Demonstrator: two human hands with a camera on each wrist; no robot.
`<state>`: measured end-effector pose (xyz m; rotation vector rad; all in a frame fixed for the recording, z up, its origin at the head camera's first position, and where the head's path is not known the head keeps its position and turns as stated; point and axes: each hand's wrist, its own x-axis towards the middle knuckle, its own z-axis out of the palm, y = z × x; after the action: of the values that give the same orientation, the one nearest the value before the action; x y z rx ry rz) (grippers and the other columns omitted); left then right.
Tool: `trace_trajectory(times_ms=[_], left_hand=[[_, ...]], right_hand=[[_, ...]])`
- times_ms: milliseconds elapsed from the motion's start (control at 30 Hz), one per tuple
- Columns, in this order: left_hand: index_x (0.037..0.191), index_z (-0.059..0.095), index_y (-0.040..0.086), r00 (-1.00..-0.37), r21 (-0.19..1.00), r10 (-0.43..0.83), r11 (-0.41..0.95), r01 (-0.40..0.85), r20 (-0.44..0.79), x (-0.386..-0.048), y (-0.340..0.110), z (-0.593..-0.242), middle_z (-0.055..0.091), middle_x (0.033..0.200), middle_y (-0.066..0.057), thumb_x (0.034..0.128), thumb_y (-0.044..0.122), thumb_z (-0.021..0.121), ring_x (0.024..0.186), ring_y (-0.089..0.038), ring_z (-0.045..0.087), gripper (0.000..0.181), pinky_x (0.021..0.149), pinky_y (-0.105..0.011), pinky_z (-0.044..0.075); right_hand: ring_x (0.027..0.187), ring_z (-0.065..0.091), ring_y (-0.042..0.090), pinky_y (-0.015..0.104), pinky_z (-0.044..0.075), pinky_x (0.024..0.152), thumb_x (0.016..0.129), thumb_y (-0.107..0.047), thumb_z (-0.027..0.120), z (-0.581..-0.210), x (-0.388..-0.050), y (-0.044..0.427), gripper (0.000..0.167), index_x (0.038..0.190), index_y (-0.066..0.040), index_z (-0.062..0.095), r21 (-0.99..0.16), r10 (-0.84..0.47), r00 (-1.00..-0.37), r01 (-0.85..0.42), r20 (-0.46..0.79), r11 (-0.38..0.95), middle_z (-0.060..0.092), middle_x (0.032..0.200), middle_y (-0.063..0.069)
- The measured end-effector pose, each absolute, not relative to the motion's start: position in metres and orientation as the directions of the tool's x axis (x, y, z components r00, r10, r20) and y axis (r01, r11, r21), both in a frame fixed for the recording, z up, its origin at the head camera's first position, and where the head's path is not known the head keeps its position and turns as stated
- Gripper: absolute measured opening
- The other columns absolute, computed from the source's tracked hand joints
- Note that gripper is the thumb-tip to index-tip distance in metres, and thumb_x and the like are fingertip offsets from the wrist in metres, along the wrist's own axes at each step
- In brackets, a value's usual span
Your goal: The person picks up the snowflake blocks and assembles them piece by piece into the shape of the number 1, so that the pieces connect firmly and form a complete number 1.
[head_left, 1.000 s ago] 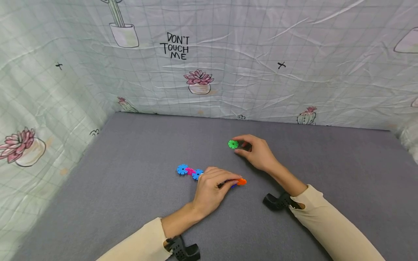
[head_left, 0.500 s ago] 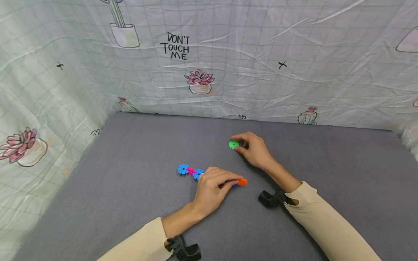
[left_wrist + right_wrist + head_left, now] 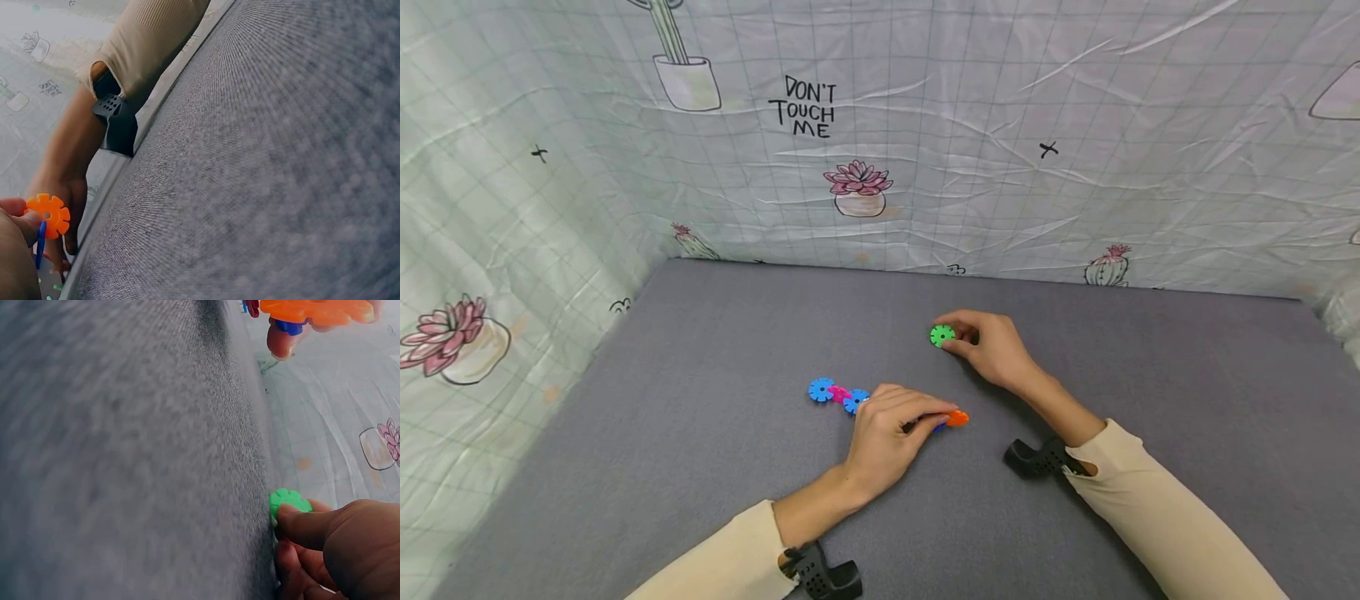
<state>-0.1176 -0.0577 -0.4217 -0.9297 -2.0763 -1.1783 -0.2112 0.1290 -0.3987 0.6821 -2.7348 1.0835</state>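
My left hand (image 3: pixel 887 429) pinches an orange notched snowflake disc (image 3: pixel 957 418) between thumb and fingertips. A dark blue disc (image 3: pixel 41 245), slotted edge-on against the orange one, shows in the left wrist view. From under the left hand a joined chain extends leftward: a light blue disc (image 3: pixel 855 401), a pink disc (image 3: pixel 839 394) and another light blue disc (image 3: pixel 822 390). The chain's middle is hidden by that hand. Farther back and to the right, my right hand (image 3: pixel 996 354) holds a single green notched disc (image 3: pixel 942 336) by its edge, apart from the chain.
Grey cloth covers the table (image 3: pixel 700 467). A printed fabric curtain (image 3: pixel 970 167) closes off the back and the left side. Each wrist wears a black camera mount, the right one (image 3: pixel 1036 458) close above the table.
The right thumb has come in onto the green disc, and the disc has shifted slightly right and toward me. My left hand and the chain have stayed in place.
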Motion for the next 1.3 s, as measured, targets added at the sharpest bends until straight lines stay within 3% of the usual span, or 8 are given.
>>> trace_trajectory(times_ms=[200, 633, 1000, 1300], left_hand=[[0.091, 0.077, 0.015, -0.582, 0.472, 0.286, 0.371, 0.799, 0.761, -0.118, -0.057, -0.422, 0.072, 0.086, 0.008, 0.0796, 0.009, 0.077, 0.079, -0.003, 0.065, 0.013, 0.074, -0.023, 0.046], [0.091, 0.077, 0.015, -0.590, 0.471, 0.277, 0.393, 0.790, 0.758, -0.119, -0.058, -0.423, 0.072, 0.085, 0.008, 0.0787, 0.009, 0.078, 0.076, -0.003, 0.064, 0.014, 0.071, -0.022, 0.046], [0.091, 0.077, 0.014, -0.605, 0.484, 0.269, 0.400, 0.778, 0.750, -0.119, -0.057, -0.422, 0.072, 0.085, 0.008, 0.0794, 0.008, 0.078, 0.075, -0.003, 0.064, 0.013, 0.070, -0.022, 0.046], [0.092, 0.077, 0.014, -0.614, 0.493, 0.270, 0.401, 0.772, 0.742, -0.119, -0.058, -0.422, 0.072, 0.087, 0.007, 0.0794, 0.007, 0.077, 0.076, -0.004, 0.064, 0.014, 0.071, -0.022, 0.046]], right_hand=[[0.071, 0.063, 0.014, 0.033, 0.046, 0.062, 0.083, -0.010, 0.075, -0.397, -0.203, 0.138, 0.031, 0.114, -0.011, 0.070, -0.652, -0.353, -0.895, -0.442, 0.273, 0.616, 0.068, 0.082, 0.001], [0.066, 0.058, 0.016, 0.027, 0.043, 0.056, 0.089, -0.014, 0.069, -0.395, -0.167, 0.152, 0.037, 0.126, -0.012, 0.063, -0.791, -0.354, -0.926, -0.311, 0.128, 0.527, 0.062, 0.084, 0.001], [0.071, 0.062, 0.026, 0.029, 0.045, 0.055, 0.088, -0.020, 0.071, -0.389, -0.142, 0.168, 0.040, 0.126, -0.011, 0.061, -0.919, -0.345, -0.939, -0.122, -0.017, 0.375, 0.064, 0.085, 0.011], [0.070, 0.061, 0.028, 0.030, 0.047, 0.057, 0.083, -0.020, 0.075, -0.387, -0.124, 0.174, 0.046, 0.122, -0.001, 0.061, -0.967, -0.380, -0.917, 0.022, -0.120, 0.254, 0.064, 0.082, 0.020]])
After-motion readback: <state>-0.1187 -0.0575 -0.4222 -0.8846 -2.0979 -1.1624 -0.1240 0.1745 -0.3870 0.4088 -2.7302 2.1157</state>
